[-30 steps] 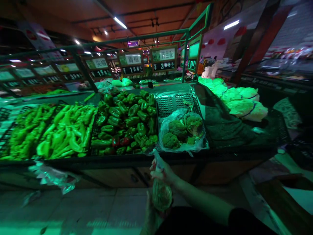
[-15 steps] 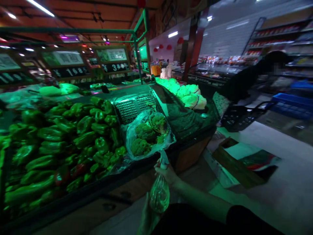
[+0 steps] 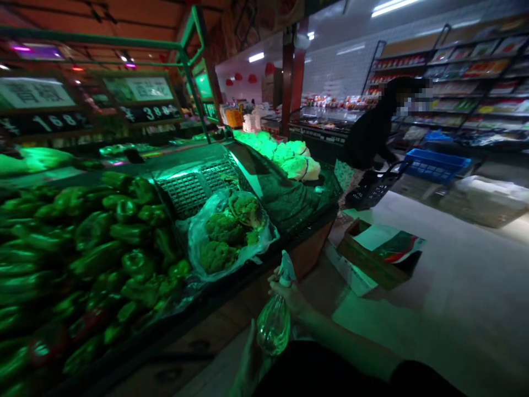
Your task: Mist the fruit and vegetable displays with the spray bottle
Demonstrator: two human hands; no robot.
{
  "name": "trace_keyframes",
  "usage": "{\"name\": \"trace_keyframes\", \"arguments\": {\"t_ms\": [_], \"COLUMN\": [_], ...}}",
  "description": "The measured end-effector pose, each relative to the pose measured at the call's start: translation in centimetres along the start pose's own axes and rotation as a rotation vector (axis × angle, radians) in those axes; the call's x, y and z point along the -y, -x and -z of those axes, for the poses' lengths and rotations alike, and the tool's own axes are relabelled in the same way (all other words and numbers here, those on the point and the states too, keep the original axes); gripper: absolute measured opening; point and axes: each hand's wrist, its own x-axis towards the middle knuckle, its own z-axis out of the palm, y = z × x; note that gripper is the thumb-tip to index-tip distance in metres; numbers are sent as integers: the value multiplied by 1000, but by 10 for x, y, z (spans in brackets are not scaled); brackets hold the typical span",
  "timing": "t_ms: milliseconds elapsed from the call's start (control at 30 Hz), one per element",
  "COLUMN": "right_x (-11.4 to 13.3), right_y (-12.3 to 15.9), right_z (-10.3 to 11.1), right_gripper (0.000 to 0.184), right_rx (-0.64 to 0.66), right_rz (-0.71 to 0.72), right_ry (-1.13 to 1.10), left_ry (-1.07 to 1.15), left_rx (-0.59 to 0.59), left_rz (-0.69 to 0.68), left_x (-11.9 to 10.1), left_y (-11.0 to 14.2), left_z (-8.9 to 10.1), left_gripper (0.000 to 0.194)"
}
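My right hand is closed round the twisted neck of a small clear plastic bag. The bag hangs below it, and I cannot make out what is inside. My left hand is just under the bag at the bottom edge of the view and touches its underside; its fingers are mostly hidden. Both hands are in front of a produce stand, close to an open plastic bag of broccoli.
Green peppers fill the stand's left bins and pale cabbages lie at its far end. Price signs hang above. An open cardboard box sits on the floor. A person in dark clothes bends over a black basket near a blue crate.
The view has swung to the right, so the long pale peppers have left the picture and the aisle with the other person has come in. Both hands have stayed on the bag.
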Motion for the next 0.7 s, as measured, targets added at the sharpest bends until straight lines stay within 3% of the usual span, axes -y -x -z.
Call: {"name": "trace_keyframes", "arguments": {"t_ms": [167,400,567,700], "right_x": [-10,-37,-69,-87], "right_y": [5,19,44,71], "right_z": [-35,-112,-172,-204], "right_gripper": [55,50,45,39], "right_rx": [188,576,835,960], "right_rz": [-25,-78,-132,-122], "right_ry": [80,170,263,366], "left_ry": [160,388,543,646], "left_rx": [-73,-187,-251,-301], "left_rz": [-180,-466,-609,-688], "left_x": [5,19,33,44], "left_y": [10,56,83,88], "left_z": [18,57,83,103], "left_gripper": [66,55,54,60]}}
